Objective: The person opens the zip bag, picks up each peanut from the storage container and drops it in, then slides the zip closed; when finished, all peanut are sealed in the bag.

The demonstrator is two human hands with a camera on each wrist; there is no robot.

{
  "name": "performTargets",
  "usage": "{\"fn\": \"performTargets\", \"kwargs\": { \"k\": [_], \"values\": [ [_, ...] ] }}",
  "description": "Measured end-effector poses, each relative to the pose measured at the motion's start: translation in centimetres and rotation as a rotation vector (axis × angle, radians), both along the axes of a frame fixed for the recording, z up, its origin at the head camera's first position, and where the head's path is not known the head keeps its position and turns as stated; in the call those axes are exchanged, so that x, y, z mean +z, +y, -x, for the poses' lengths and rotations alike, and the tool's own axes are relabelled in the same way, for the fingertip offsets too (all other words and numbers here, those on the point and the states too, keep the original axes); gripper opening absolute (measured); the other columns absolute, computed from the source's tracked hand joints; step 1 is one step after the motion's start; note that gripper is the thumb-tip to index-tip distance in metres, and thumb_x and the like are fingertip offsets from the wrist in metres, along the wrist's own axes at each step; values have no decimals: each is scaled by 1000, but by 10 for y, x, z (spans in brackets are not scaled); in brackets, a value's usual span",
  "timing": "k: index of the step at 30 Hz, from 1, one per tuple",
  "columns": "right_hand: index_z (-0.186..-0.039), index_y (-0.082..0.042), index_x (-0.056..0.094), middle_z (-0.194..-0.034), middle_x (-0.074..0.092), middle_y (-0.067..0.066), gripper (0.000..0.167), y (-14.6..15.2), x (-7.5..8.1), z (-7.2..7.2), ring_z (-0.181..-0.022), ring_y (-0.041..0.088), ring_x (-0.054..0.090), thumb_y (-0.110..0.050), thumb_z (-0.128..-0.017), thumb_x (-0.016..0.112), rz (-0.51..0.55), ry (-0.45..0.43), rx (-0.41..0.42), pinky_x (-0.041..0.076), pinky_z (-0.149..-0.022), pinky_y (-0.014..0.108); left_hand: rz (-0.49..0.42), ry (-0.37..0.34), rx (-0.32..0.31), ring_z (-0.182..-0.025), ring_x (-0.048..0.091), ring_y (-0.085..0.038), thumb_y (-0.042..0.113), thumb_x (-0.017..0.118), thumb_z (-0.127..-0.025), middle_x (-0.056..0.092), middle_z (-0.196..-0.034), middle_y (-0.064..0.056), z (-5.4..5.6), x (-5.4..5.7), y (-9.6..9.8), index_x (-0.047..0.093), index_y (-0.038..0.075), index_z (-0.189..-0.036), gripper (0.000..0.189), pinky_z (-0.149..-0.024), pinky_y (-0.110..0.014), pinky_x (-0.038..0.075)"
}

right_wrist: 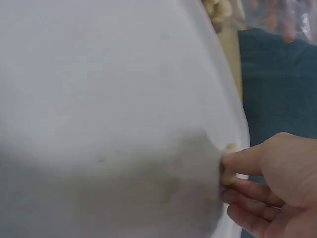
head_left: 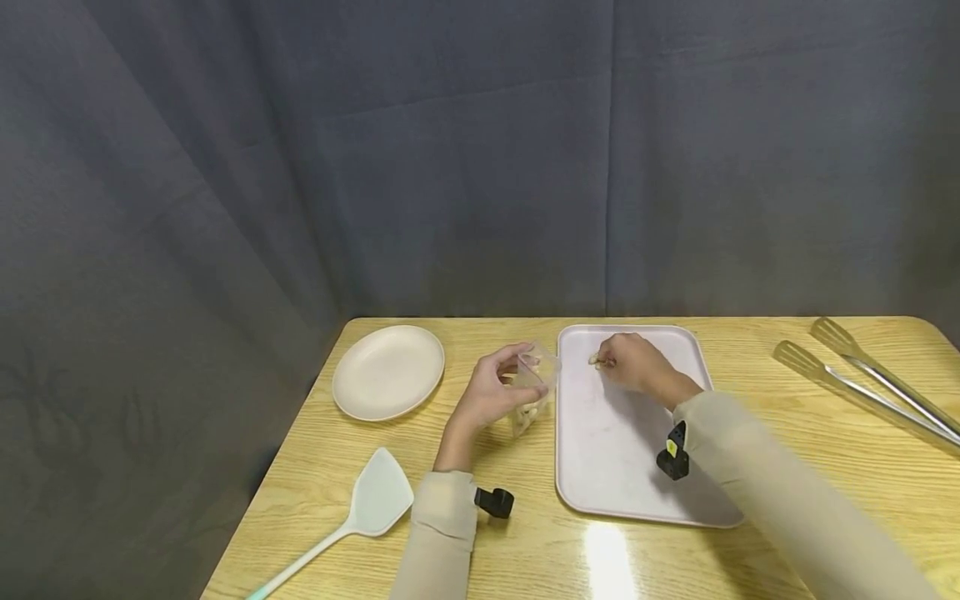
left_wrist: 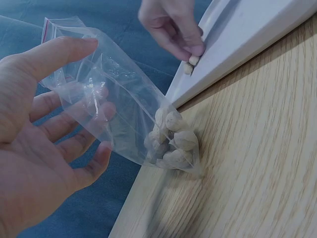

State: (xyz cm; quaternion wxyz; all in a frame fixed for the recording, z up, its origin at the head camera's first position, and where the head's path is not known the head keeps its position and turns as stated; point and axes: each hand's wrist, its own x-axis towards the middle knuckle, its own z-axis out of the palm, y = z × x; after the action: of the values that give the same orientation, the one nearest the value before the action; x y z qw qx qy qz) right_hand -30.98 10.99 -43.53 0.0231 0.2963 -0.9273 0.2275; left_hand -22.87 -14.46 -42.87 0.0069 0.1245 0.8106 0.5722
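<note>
My left hand (head_left: 491, 392) holds a clear zip bag (left_wrist: 124, 84) between thumb and fingers, just left of the pale tray (head_left: 607, 467). Several beige peanuts (left_wrist: 173, 136) in their shells lie gathered in the bag's bottom corner, close over the wooden table. Over the tray's far left part, my right hand (head_left: 633, 362) pinches one peanut (left_wrist: 190, 64) between thumb and fingertips. In the right wrist view that peanut (right_wrist: 230, 168) shows near the tray's rim, partly hidden by the thumb.
A cream plate (head_left: 388, 372) sits at the table's far left. Nearer lies a pale green spatula (head_left: 381, 496), its handle toward the front edge. Metal tongs (head_left: 873, 392) with slotted ends rest at the right. Behind the table (head_left: 525, 550) hangs a dark curtain (head_left: 465, 167).
</note>
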Motion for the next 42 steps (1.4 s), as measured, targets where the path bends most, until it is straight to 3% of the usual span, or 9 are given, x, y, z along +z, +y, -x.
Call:
{"fn": "performTargets", "kwargs": {
  "k": [3,8,13,18,24,27,34,42],
  "values": [
    [-60,-8,50,-64,48,2,31,3,-6,0,-62,17,38,7,-81,67,-1,11,-13,34,-59,33,-2,5,-4,-114,56,-27,15,81,-80,65,-119,-4,1,0,1,56,12,-141,66,-97,-47,47],
    [-60,-15,35,-63,35,-2,45,5,-10,-1,-61,15,31,8,-82,66,14,32,-16,28,-58,30,-6,4,-5,-113,55,-27,15,80,-80,65,-119,-7,1,0,2,56,10,-141,66,-97,-48,47],
    [-63,-10,48,-63,41,-2,32,2,-3,-2,-61,14,36,8,-83,64,26,44,3,32,-58,31,-4,4,-6,-114,55,-28,14,80,-80,65,-118,-5,0,-2,2,55,11,-142,66,-99,-50,45],
    [-67,-4,59,-66,54,2,22,-10,22,-6,-62,15,45,9,-83,66,64,117,62,39,-58,33,-2,12,2,-115,54,-27,14,81,-80,65,-117,-3,1,-3,0,57,13,-140,64,-99,-51,45],
    [-85,0,72,-78,65,9,6,-37,54,-26,-73,23,61,7,-84,71,159,204,144,53,-64,37,-14,20,3,-114,56,-31,15,81,-80,64,-119,-8,1,-2,-1,58,15,-139,63,-99,-54,44],
    [-93,3,74,-84,67,11,10,-48,63,-37,-78,25,65,6,-84,72,169,221,192,56,-68,38,-20,22,-7,-113,56,-31,14,80,-80,64,-121,-11,1,-2,-1,58,14,-139,63,-100,-55,44],
    [-98,1,75,-89,68,10,13,-59,74,-51,-81,24,64,5,-86,72,149,214,253,56,-72,37,-16,52,-29,-113,57,-26,15,79,-82,65,-121,-11,2,-2,2,56,8,-140,63,-101,-53,43],
    [-98,2,75,-88,68,10,15,-58,76,-55,-81,24,64,7,-84,72,134,203,268,56,-72,36,-21,41,-31,-113,56,-27,16,79,-81,64,-123,-11,1,4,7,56,6,-140,64,-100,-55,43]
  ]
}}
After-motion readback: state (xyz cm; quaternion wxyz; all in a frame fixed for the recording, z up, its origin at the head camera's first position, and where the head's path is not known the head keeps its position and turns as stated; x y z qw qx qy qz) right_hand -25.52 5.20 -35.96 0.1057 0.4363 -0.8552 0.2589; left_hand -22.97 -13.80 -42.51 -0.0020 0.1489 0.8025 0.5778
